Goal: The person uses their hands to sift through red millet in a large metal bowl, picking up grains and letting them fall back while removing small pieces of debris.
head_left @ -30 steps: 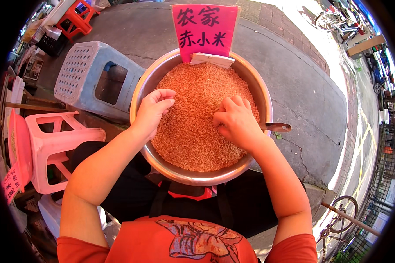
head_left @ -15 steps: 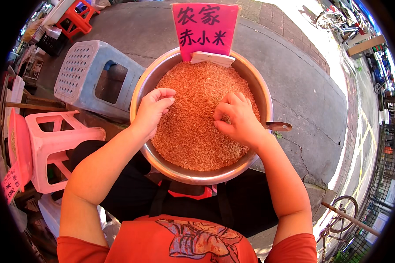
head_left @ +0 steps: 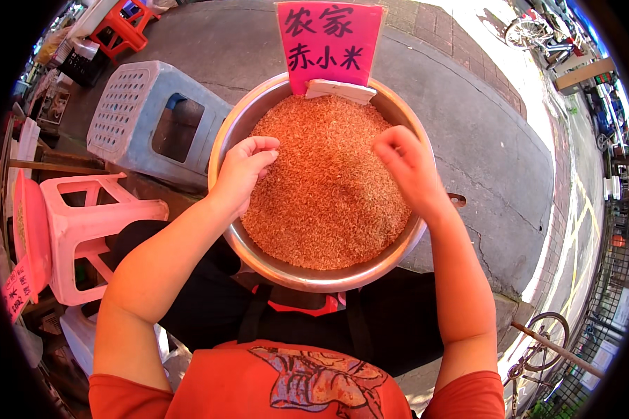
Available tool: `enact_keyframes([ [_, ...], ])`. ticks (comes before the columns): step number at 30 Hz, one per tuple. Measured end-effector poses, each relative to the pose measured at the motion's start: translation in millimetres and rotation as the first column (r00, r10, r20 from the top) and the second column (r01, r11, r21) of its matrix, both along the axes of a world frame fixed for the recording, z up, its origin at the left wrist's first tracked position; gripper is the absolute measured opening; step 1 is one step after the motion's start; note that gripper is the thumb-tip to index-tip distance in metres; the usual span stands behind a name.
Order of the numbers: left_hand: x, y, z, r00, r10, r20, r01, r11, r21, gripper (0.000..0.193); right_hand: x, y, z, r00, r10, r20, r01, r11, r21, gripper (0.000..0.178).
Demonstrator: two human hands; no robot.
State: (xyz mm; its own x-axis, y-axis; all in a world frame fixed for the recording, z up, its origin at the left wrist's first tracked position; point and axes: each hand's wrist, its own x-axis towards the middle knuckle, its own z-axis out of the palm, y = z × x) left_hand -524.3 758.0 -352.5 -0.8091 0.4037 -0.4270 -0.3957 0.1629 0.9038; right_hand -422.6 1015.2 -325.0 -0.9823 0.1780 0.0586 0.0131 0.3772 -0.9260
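Note:
A wide metal basin (head_left: 232,246) in front of me is filled with reddish-brown rice grains (head_left: 314,202). Over its left side hovers my left hand (head_left: 248,167), thumb and fingertips drawn together in a pinch; anything between them is too small to make out. My right hand (head_left: 409,167) is above the basin's right side, its fingers curled and slightly blurred. What those fingers hold, if anything, is hidden. At the far rim stands a pink card sign (head_left: 330,49) with dark handwriting, a pale block (head_left: 341,91) at its foot.
A blue-grey plastic stool (head_left: 133,126) lies tipped left of the basin, with a pink stool (head_left: 84,223) nearer. Farther back is a red stool (head_left: 122,31). A brown handle (head_left: 457,200) sticks out past the basin's right rim. Parked bicycles (head_left: 531,33) line the far right.
My right hand has moved from over the middle of the grains outward to the right and a little farther away. My left hand stays nearly still, pinched.

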Motion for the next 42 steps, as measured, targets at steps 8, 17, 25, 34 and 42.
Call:
enact_keyframes([
  [8,-2,-4,-7,0.993,0.068,-0.095,-0.069,0.998,-0.008,0.027,23,123,15,0.73,-0.673,0.116,0.131,-0.029,-0.991,0.045],
  [17,3,7,0,0.998,0.004,-0.059,-0.002,0.999,0.043,0.029,3,-6,-9,0.987,-0.08,-0.138,0.146,0.802,0.579,0.032],
  [25,-4,-1,-19,0.995,0.061,-0.076,-0.059,0.998,0.028,0.031,3,8,-73,0.897,-0.283,0.34,0.035,0.812,0.582,0.045],
  [34,-3,-6,-13,0.987,0.008,-0.158,-0.015,0.999,-0.043,0.029,12,-59,-14,0.917,0.368,-0.156,-0.193,0.749,0.634,0.008],
  [42,0,-3,-7,0.993,0.053,-0.104,-0.048,0.998,0.045,0.027,25,-76,-30,0.857,0.515,-0.02,-0.352,0.614,0.707,0.008],
])
